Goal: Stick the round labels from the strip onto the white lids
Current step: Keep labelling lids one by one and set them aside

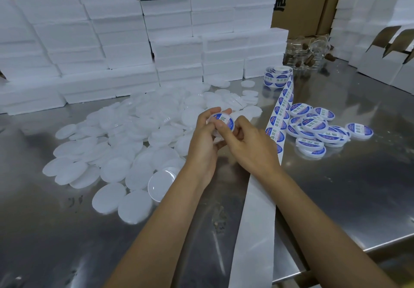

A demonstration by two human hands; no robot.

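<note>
While the left hand (202, 135) curls its fingers round a white lid (221, 123) held above the steel table (336, 198), the right hand (251, 146) pinches the lid's near edge, thumb pressed on its round blue-and-white label (225, 120). The lid tilts, face up toward the camera. The label strip (280, 117), long axis running away from the person, ends in a roll (277, 76). Plain round lids (125, 144) lie heaped left; labelled lids (313, 128) lie right. White foam boxes (125, 32) are stacked behind.

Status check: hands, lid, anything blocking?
Both hands, left and right, grip round white lid, blue-green label on. Nothing blocking.
</note>
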